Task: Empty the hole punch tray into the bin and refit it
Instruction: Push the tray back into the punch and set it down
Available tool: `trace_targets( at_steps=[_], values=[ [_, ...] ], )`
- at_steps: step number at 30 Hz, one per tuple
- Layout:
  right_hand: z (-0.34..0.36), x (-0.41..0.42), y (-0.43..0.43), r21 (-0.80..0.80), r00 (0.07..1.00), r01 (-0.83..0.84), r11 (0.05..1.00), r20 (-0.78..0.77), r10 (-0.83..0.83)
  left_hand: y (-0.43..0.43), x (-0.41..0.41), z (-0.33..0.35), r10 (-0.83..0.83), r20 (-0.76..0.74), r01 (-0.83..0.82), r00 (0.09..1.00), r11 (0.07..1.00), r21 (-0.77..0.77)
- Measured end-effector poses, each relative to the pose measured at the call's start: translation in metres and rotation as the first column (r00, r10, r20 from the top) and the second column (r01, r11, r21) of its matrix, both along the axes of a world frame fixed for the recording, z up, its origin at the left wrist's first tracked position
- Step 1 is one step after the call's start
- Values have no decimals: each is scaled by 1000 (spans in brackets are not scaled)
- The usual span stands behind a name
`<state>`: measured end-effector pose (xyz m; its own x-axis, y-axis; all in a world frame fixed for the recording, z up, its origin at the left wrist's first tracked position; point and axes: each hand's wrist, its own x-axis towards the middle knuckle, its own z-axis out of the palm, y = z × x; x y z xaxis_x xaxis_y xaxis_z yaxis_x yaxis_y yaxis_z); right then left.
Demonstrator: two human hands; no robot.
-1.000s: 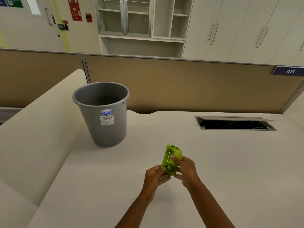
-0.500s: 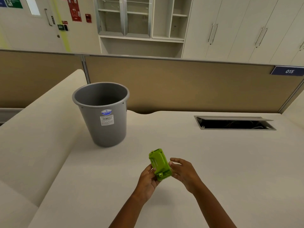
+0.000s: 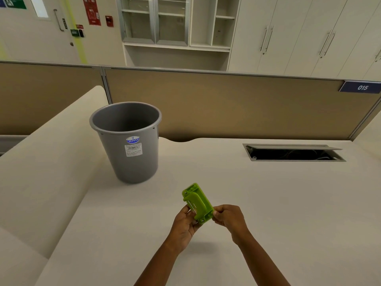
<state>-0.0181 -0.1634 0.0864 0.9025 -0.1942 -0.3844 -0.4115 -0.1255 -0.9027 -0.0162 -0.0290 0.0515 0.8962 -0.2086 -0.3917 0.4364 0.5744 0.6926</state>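
A small green hole punch [image 3: 197, 202] is held above the desk, tilted with its handle side facing me and its far end pointing toward the bin. My left hand [image 3: 185, 222] cups it from below on the left. My right hand [image 3: 229, 218] pinches its near right corner with thumb and fingers. The tray on its underside is hidden. The grey plastic bin [image 3: 127, 141] stands upright on the desk to the upper left, its mouth open, a label on its side.
The cream desk [image 3: 268, 203] wraps round to the left in a raised curved section [image 3: 47, 162]. An open cable hatch [image 3: 292, 152] is cut into the desk at the right rear. A brown partition [image 3: 226, 104] closes off the back.
The punch has been turned over in both hands, from its flat underside to its handle side facing me. The hands have stayed near the same spot above the desk.
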Motion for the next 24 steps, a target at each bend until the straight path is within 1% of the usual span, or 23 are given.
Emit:
trace_targets(
  at_steps=[4,9,11,15,17,24],
  values=[
    [-2,1,0,-96,998,54,994,28,-52,-4,2,2,-19,36,17,999,998,62],
    [-2,-1,-3,-99,996,76,992,48,-72,-8,4,1,-17,38,14,999,996,86],
    [-1,-3,-5,-58,997,50,997,65,-46,-7,6,0,-11,19,9,1000,998,70],
    [5,-1,-12,151,997,-61,987,46,54,-2,10,2,2,-33,-3,999,1000,-17],
    [9,0,-14,225,996,-94,970,34,88,0,12,2,7,-56,-11,998,998,-67],
    [15,1,-10,279,992,-125,952,56,114,3,12,1,23,-129,-43,991,987,-153]
  ],
)
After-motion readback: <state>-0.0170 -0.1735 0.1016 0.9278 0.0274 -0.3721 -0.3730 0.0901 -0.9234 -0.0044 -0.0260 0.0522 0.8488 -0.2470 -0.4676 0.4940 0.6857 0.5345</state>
